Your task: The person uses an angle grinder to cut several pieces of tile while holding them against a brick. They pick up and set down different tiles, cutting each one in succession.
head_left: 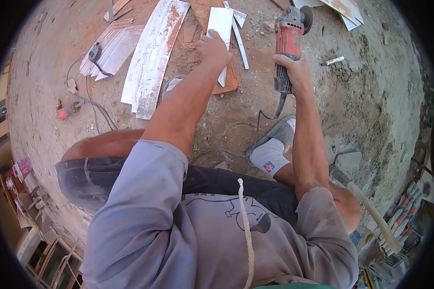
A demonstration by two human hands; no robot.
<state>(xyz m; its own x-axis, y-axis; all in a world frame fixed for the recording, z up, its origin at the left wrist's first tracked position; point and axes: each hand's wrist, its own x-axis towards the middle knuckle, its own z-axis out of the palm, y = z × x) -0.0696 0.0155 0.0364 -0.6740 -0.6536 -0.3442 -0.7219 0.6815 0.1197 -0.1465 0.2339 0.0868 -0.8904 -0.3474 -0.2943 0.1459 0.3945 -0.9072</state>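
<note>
Long flat strips [152, 62], flaky white, lie at nine o'clock from the left hand [214, 49]; red-and-black grinder [288, 42], round-disced, rises toward twelve from the right hand's [296, 72] closed grip; smooth white rectangular piece [220, 19], at twelve, meets the left's partly curled fingers.

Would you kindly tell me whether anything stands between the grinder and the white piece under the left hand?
Yes: a narrow white strip lies between the grinder and the white piece, with a small white offcut by the strip's upper end.
</note>
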